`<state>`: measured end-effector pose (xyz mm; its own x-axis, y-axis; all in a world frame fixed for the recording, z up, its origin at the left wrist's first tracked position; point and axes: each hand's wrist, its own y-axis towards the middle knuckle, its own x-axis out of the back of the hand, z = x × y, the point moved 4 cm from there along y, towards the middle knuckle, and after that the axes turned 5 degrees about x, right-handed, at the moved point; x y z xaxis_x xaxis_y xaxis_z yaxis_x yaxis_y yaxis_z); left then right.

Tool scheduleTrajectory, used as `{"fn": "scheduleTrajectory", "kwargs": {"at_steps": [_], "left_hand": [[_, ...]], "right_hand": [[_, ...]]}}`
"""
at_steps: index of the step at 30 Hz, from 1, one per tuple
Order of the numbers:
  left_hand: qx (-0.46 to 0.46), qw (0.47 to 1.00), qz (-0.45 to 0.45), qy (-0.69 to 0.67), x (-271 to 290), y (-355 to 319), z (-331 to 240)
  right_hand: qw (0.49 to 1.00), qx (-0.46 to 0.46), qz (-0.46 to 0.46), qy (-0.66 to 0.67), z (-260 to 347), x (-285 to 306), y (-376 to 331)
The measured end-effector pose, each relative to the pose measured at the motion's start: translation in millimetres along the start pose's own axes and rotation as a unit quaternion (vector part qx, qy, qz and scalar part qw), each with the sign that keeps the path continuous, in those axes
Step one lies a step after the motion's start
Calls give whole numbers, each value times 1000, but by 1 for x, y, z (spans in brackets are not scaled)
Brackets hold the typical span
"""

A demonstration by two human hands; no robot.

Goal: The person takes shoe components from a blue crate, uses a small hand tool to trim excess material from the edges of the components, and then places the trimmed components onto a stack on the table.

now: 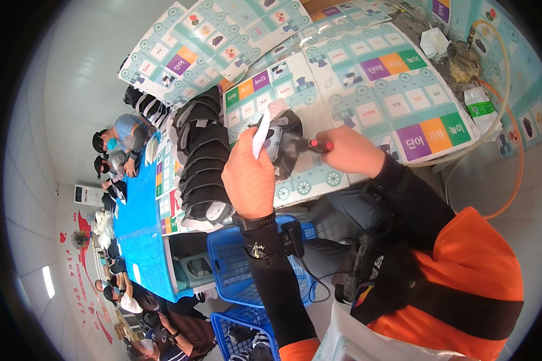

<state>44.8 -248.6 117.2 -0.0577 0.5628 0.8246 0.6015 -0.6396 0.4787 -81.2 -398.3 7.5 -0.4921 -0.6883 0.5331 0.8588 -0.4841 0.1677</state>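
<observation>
My left hand [250, 180] is closed at the near side of a dark cap [290, 135], its fingers pinching the edge. A thin white flap [261, 133] stands up between its thumb and fingers; I cannot tell whether it is part of the cap. My right hand [354, 151] is closed round a small black tool with red ends [320, 145], which points left at the cap. The tool's exact kind does not show. Just left of my left hand, a long row of nested black caps [202, 159] lies on the table.
A patterned printed sheet [397, 78] covers the tabletop. Yellow and orange hoses [512, 174] curve down at the right, near a white and green packet [480, 108]. Blue baskets [238, 259] stand below the table edge. People [123, 141] sit along a blue-covered table [135, 222] at left.
</observation>
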Motion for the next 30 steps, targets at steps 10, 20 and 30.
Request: {"fn": "scheduleTrajectory", "kwargs": {"at_steps": [10, 20, 30], "left_hand": [[-7, 999, -38, -19, 2, -12, 5], [3, 1000, -12, -9, -2, -11, 5], [-2, 1000, -13, -6, -5, -7, -2]], "right_hand": [[997, 20, 71, 15, 9, -6, -4], [997, -4, 66, 27, 5, -3, -17], [998, -1, -56, -5, 5, 10, -14]]}}
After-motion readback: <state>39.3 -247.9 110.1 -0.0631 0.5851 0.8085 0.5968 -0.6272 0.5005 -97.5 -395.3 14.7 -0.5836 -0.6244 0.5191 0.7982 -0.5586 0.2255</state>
